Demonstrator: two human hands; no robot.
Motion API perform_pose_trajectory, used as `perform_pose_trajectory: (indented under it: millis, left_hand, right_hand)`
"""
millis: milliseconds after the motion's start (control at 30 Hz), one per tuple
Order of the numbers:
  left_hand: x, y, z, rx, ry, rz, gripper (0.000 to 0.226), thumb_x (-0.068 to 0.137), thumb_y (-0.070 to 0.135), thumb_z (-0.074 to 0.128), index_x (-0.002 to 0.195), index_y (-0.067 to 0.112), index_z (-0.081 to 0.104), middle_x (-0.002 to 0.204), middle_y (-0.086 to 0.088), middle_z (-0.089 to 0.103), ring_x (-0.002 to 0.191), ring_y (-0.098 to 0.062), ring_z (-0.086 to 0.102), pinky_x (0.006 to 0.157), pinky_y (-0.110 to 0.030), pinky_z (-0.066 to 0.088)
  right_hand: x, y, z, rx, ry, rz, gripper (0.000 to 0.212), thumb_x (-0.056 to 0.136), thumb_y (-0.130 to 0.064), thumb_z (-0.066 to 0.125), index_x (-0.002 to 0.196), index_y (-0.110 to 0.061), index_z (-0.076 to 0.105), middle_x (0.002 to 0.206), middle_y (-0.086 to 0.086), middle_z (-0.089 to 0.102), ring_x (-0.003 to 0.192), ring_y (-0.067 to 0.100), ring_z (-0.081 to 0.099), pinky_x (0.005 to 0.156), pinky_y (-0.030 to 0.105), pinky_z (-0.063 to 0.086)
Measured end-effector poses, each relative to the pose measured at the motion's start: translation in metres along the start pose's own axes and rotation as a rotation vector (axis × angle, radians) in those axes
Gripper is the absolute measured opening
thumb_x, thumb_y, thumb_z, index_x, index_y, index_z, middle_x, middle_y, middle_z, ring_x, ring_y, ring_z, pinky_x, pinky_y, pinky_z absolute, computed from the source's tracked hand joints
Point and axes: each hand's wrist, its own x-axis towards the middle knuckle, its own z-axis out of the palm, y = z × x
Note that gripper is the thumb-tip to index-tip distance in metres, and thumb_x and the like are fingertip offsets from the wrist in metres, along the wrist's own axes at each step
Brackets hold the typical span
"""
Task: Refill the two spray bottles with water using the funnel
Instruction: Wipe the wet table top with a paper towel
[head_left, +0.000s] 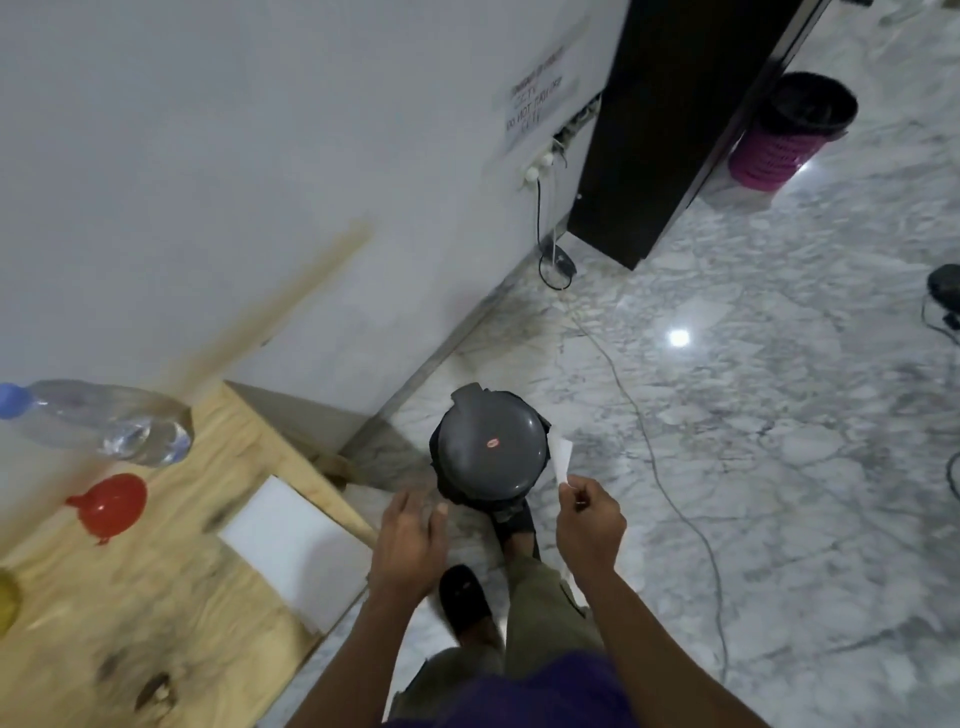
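My right hand (589, 514) pinches a small white paper scrap (563, 457) above the right side of a grey pedal bin (491, 449) with its lid down. My left hand (410, 540) hovers open just left of the bin, holding nothing. On the wooden table (171, 597) at the left lies a clear water bottle (104, 423) with a blue cap, on its side. Near it sits a red funnel (109, 506). A yellow object (8, 600) shows at the left edge. No spray bottles are recognisable in this view.
A white sheet (293, 545) lies at the table's corner. My foot (514, 522) rests at the bin's pedal. A cable (670, 499) runs across the marble floor. A dark cabinet (670, 124) and a purple-black waste basket (792, 130) stand at the back right.
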Motion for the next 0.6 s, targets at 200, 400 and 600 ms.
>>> perform_pose_trajectory:
  millis: [200,400,600]
  left_hand:
    - [0.026,0.015,0.003,0.036,-0.013,0.008,0.027,0.1,0.011,0.054,0.123,-0.002,0.061,0.128,-0.02,0.06,0.121,-0.039,0.054,0.098,-0.04,0.042]
    - [0.047,0.023,0.015,0.036,-0.07,-0.017,0.03,0.101,0.015,0.052,0.128,0.003,0.057,0.133,-0.016,0.058,0.122,-0.032,0.053,0.096,-0.031,0.037]
    - [0.072,0.027,0.036,0.055,-0.064,-0.015,0.026,0.101,0.01,0.052,0.124,-0.002,0.058,0.126,-0.019,0.06,0.117,-0.031,0.054,0.09,-0.025,0.032]
  right_hand:
    - [0.029,0.004,0.011,-0.104,-0.025,0.02,0.01,0.094,-0.013,0.061,0.097,-0.01,0.071,0.091,0.005,0.07,0.086,0.022,0.064,0.077,0.029,0.048]
    - [0.055,0.005,0.016,-0.15,-0.045,0.129,0.011,0.094,-0.011,0.06,0.09,-0.009,0.069,0.08,0.001,0.065,0.079,0.02,0.06,0.071,0.025,0.039]
    - [0.084,0.017,0.052,-0.227,-0.11,0.132,0.013,0.093,-0.02,0.061,0.09,-0.011,0.071,0.089,0.006,0.071,0.087,0.023,0.065,0.075,0.023,0.039]
